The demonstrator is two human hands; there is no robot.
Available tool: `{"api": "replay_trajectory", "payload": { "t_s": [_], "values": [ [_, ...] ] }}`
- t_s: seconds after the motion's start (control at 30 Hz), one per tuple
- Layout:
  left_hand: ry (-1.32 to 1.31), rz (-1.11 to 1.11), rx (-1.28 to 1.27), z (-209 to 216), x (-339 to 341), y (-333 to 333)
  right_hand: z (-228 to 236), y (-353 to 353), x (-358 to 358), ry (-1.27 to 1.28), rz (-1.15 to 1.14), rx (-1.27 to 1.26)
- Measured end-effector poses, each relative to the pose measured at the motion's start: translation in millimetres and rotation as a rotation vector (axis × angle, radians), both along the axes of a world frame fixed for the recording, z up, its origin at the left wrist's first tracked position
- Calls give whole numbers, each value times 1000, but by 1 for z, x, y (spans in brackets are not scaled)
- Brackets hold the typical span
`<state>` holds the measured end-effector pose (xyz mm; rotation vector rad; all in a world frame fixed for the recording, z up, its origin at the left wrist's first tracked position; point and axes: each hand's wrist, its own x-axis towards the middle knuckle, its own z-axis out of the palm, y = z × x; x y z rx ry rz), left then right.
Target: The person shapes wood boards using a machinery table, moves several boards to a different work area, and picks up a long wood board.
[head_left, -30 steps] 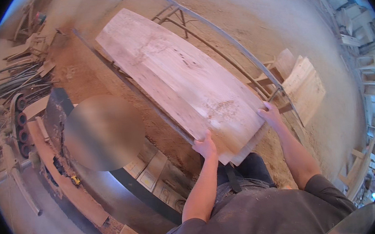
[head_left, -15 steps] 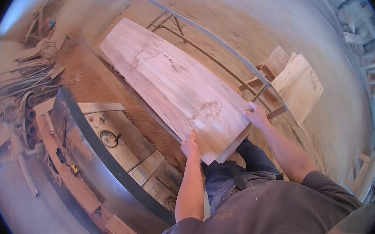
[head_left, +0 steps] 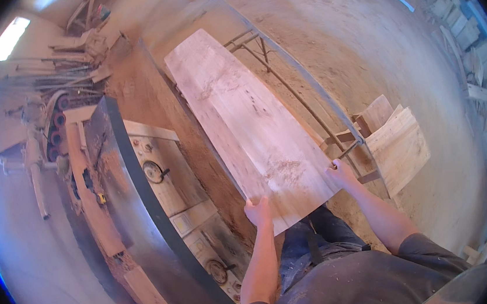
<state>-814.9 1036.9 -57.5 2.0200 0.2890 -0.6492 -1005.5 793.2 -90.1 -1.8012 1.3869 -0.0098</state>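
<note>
A long, wide wooden panel (head_left: 239, 111) stretches away from my body, with patches of sawdust on its pale top face. My left hand (head_left: 258, 210) is closed round its left edge close to the near end, thumb on top. At the near right corner, my right hand (head_left: 340, 173) grips the opposite edge with curled fingers. The panel's far part lies over a metal-framed stand (head_left: 296, 91), whose rail shows along its right side. The panel hides whatever is directly beneath it.
Close on my left stands a woodworking machine with a dark metal table (head_left: 137, 203) and a handwheel (head_left: 153, 171). A yellow tape measure (head_left: 101, 198) lies beyond it. Rough boards (head_left: 401, 145) sit by the stand's near right end. Scrap wood (head_left: 79, 62) is piled at far left.
The near end showed two offset board edges before; now one straight edge shows. Both hands keep their hold on the panel. The whole scene has shifted right and down in the view.
</note>
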Motion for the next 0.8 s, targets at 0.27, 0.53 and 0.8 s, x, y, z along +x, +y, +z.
{"api": "replay_trajectory", "payload": {
  "t_s": [0.27, 0.53, 0.8],
  "values": [
    [61, -189, 169, 34, -74, 23, -25, -8, -74, 37, 10, 99],
    [134, 19, -212, 2, -50, 26, 18, -22, -48, -94, -171, 362],
    [91, -77, -8, 19, -53, 5, 6, -30, 5, 86, 8, -44]
  ]
}}
